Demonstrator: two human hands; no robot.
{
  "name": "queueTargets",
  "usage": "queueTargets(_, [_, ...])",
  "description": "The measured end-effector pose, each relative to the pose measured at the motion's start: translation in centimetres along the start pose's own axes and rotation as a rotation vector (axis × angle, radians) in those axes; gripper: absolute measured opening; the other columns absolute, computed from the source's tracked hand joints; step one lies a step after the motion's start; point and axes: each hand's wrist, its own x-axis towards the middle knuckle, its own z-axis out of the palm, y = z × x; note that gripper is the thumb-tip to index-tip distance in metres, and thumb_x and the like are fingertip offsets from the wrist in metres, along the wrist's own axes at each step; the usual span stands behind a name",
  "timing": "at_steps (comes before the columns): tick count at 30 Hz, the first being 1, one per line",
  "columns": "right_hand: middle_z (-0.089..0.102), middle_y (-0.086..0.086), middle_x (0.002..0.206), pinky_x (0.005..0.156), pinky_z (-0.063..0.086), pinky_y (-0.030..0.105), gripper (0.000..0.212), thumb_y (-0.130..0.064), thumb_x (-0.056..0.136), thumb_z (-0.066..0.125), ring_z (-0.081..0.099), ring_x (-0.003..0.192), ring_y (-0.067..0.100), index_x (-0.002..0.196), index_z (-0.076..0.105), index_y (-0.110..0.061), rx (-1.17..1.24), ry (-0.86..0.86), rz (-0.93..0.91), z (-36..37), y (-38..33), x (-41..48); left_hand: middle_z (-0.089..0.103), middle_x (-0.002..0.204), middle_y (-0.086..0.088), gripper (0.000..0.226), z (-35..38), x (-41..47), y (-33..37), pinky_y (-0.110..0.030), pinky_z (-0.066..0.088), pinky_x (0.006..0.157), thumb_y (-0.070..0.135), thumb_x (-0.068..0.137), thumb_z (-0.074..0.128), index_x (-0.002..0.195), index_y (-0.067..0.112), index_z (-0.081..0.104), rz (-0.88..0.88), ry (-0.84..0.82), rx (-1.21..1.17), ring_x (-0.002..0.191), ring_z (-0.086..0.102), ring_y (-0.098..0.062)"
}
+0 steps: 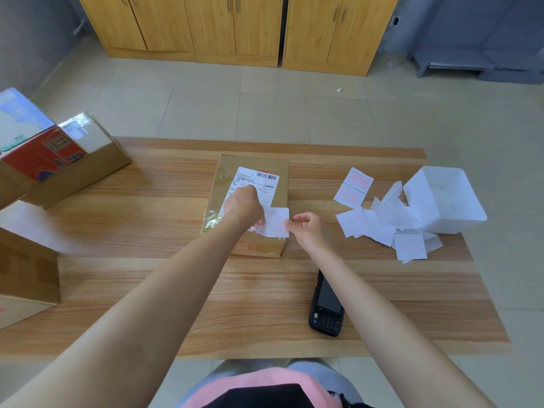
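Sticker [276, 223] held over parcel [253, 161] near end. L hand [244, 206] fingers curled, pinching one edge; R hand [309, 228] pinching opp. edge. Long axis across parcel width; both hands equally close.

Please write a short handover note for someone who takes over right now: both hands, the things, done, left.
Left hand and right hand each pinch an edge of the white slip, held over the flat parcel.
Shipping label is already on the parcel. Spare slips lie right, beside the white tray; scanner lies near the right arm.
Left: probably stick the slip onto the parcel.
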Motion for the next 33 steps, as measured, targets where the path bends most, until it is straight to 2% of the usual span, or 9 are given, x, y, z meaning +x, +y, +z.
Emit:
queueTargets(4, [0.059, -0.002, 0.098, 0.078, 0.043, 0.024, 0.026, -0.024, 0.089, 0.066, 0.055, 0.090, 0.011, 0.110, 0.060, -0.010, -0.020, 0.015, -0.013, 0.1, -0.2, 0.0, 0.065, 0.108, -0.003, 0.051, -0.1, -0.2, 0.5, -0.026, 0.039, 0.067, 0.032, 0.079, 0.076, 0.115, 0.011, 0.046, 0.010, 0.085, 0.310, 0.099, 0.064, -0.022])
queueTargets(8, [0.059, -0.002, 0.100, 0.065, 0.039, 0.019, 0.026, -0.023, 0.089, 0.064, 0.055, 0.087, 0.009, 0.112, 0.058, -0.012, -0.056, 0.026, -0.038, 0.2, -0.3, -0.2, 0.055, 0.094, 0.000, 0.070, -0.7, -0.1, -0.9, -0.023, 0.032, 0.052, 0.060, 0.075, 0.070, 0.119, 0.012, 0.044, 0.024, 0.088, 0.447, 0.084, 0.055, -0.019])
queueTargets(11, [0.054, 0.003, 0.115, 0.078, 0.040, 0.024, 0.033, -0.025, 0.092, 0.059, 0.050, 0.100, 0.013, 0.122, 0.052, -0.012, -0.181, 0.141, -0.189, 0.9, -0.3, -0.6, 0.053, 0.115, -0.008, 0.059, 0.3, -0.1, -1.9, -0.029, 0.042, 0.068, 0.052, 0.085, 0.063, 0.122, 0.010, 0.043, 0.108, 0.154, 0.422, 0.100, 0.055, -0.025])
queueTargets(14, [0.052, 0.007, 0.130, 0.096, 0.037, 0.031, 0.036, -0.022, 0.099, 0.047, 0.046, 0.121, 0.022, 0.131, 0.049, -0.007, -0.427, 0.259, -0.460, 1.7, -0.4, -1.3, 0.045, 0.127, -0.013, 0.040, 2.0, -0.8, -2.2, -0.033, 0.040, 0.087, 0.033, 0.097, 0.048, 0.128, 0.008, 0.043, 0.269, 0.323, 0.419, 0.114, 0.045, -0.029])
queueTargets(17, [0.044, 0.013, 0.146, 0.110, 0.032, 0.037, 0.042, -0.016, 0.101, 0.040, 0.039, 0.137, 0.028, 0.141, 0.042, -0.001, -0.559, 0.227, -0.628, 3.1, -0.2, -1.8, 0.050, 0.132, -0.015, 0.045, 3.6, -1.3, -2.6, -0.033, 0.041, 0.097, 0.017, 0.090, 0.060, 0.132, 0.006, 0.048, 0.467, 0.507, 0.406, 0.122, 0.047, -0.031])
queueTargets(20, [0.041, 0.014, 0.148, 0.116, 0.024, 0.035, 0.050, -0.022, 0.100, 0.026, 0.036, 0.139, 0.028, 0.142, 0.040, 0.001, -0.719, 0.211, -0.693, 4.2, 0.5, -1.8, 0.017, 0.158, -0.014, 0.054, 5.0, -2.0, -3.1, -0.034, 0.005, 0.119, 0.016, 0.100, 0.033, 0.150, 0.003, 0.019, 0.551, 0.373, 0.393, 0.147, 0.010, -0.028])
queueTargets(24, [0.040, 0.014, 0.149, 0.116, 0.015, 0.034, 0.051, -0.022, 0.100, 0.023, 0.035, 0.139, 0.027, 0.142, 0.040, 0.001, -0.808, 0.165, -0.695, 4.7, 1.3, -1.7, 0.007, 0.159, -0.013, 0.061, 5.6, -2.3, -4.0, -0.032, -0.010, 0.117, 0.023, 0.093, 0.003, 0.150, 0.003, 0.010, 0.555, 0.372, 0.418, 0.148, -0.002, -0.027])
queueTargets(28, [0.035, 0.013, 0.151, 0.117, 0.017, 0.037, 0.053, -0.023, 0.100, 0.017, 0.030, 0.142, 0.027, 0.144, 0.035, 0.000, -0.851, 0.110, -0.673, 5.1, 1.7, -1.6, -0.008, 0.160, -0.009, 0.053, 6.1, -1.6, -4.7, -0.031, -0.012, 0.117, 0.020, 0.102, 0.012, 0.151, 0.008, -0.004, 0.506, 0.299, 0.463, 0.147, -0.013, -0.023])
queueTargets(33, [0.014, 0.009, 0.159, 0.117, -0.007, 0.031, 0.059, -0.030, 0.099, 0.003, 0.008, 0.148, 0.024, 0.151, 0.017, -0.005, -0.859, 0.046, -0.664, 5.3, 2.4, -1.8, -0.005, 0.161, -0.007, 0.052, 6.7, -1.7, -6.0, -0.035, -0.009, 0.118, 0.023, 0.105, 0.017, 0.153, 0.011, 0.000, 0.485, 0.285, 0.515, 0.147, -0.011, -0.024])
